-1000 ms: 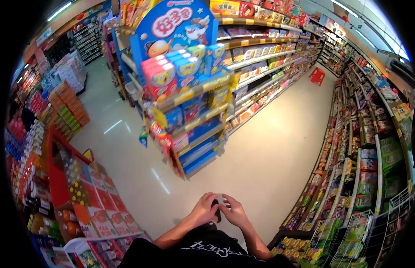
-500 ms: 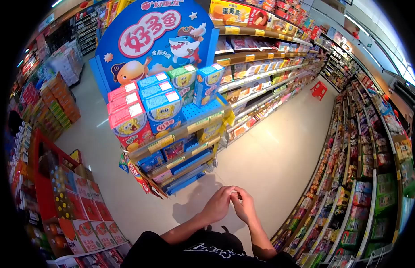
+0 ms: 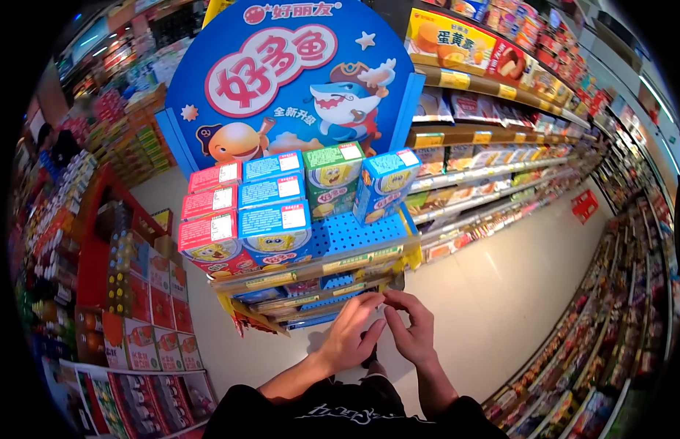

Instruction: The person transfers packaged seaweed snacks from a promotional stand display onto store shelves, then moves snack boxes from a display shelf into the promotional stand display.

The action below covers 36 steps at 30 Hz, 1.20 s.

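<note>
Left grip (image 3: 348, 339), right grip (image 3: 415, 328), both loosely curled, nearly touching

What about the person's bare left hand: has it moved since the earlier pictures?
Yes: the bare left hand has moved forward, toward the flat blue perforated display shelf; in view, it now sits closer below that shelf.
</note>
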{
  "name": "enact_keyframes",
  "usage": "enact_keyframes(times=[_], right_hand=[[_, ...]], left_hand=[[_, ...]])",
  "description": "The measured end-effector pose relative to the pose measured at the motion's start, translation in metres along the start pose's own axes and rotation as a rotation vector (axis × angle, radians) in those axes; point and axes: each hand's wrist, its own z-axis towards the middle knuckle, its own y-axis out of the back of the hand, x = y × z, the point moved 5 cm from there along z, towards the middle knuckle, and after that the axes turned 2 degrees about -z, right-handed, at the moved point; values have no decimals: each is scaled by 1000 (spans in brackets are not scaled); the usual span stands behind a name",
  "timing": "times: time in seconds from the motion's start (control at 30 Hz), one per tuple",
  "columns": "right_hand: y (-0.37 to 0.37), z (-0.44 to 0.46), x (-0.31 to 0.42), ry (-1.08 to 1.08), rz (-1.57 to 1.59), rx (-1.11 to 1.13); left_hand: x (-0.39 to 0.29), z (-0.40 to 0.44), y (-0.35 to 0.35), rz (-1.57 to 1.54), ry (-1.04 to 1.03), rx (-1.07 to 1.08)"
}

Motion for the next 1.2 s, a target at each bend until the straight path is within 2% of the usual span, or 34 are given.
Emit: enact_keyframes(times=[0.1, 0.3, 0.4, 0.57, 0.67, 0.73, 0.8, 0.87, 1.0, 1.07, 1.1, 1.2], right_hand=[[26, 39, 2, 108, 78, -8], [66, 125, -27, 227, 310, -33], [67, 167, -44, 168, 201, 21], [47, 198, -57, 122, 236, 104], [39, 198, -65, 52, 262, 182], [40, 197, -64, 75, 244, 180], [46, 188, -57, -106, 425, 166], [56, 177, -59, 165, 444, 48], [65, 148, -23, 292, 599, -100], [57, 129, -3, 273, 776, -100], [49, 118, 11, 258, 787, -141], [17, 79, 38, 217, 821, -44]], left_hand=[[-18, 33, 4, 106, -47, -114], [-29, 96, 3, 332, 12, -387], [-29, 121, 1, 424, 60, -489], [-19, 144, -7, 505, 228, -510], [-17, 148, -15, 545, 210, -512], [-21, 147, -19, 617, 142, -524], [-37, 143, -20, 602, 72, -544], [-56, 134, -21, 596, -12, -560], [-86, 106, -20, 503, -237, -595], [-97, 83, -15, 514, -298, -637], [-103, 68, -9, 521, -311, -668], [-123, 20, 10, 568, -301, -783]])
